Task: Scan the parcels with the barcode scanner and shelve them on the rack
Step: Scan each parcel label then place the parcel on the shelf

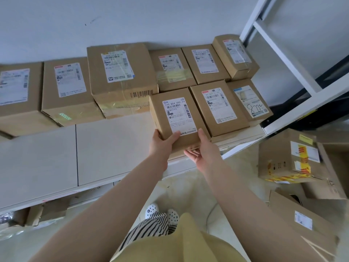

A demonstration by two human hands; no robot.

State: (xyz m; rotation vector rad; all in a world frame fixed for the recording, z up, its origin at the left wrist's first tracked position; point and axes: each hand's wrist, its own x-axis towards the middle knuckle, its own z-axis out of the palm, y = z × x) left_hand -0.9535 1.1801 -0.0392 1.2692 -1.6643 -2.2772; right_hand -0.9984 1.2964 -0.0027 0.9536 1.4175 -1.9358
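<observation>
**A:** Where's the parcel sitting from your feed?

**B:** I see a small brown cardboard parcel with a white shipping label resting on the pale flat rack shelf, just right of centre. Its near end overhangs the shelf's front edge a little. A similar brown labelled box stands just beside it at three o'clock, touching or nearly so, and a big taped brown carton sits at its ten o'clock

**A:** And the hands?

**B:** The left hand grips the parcel's near left corner, thumb lying across the label's lower edge; the other fingers are tucked under or behind the box, so I cannot tell how they lie. The right hand holds the near right corner, thumb along the box's right edge, fingers straight and close together beneath the overhanging end, palm up

**A:** Anything else on the shelf?

**B:** More brown labelled boxes line the back against the white wall, from nine o'clock round to one. At three to five o'clock, loose cardboard cartons lie on the floor, one with yellow-and-red tape
</observation>
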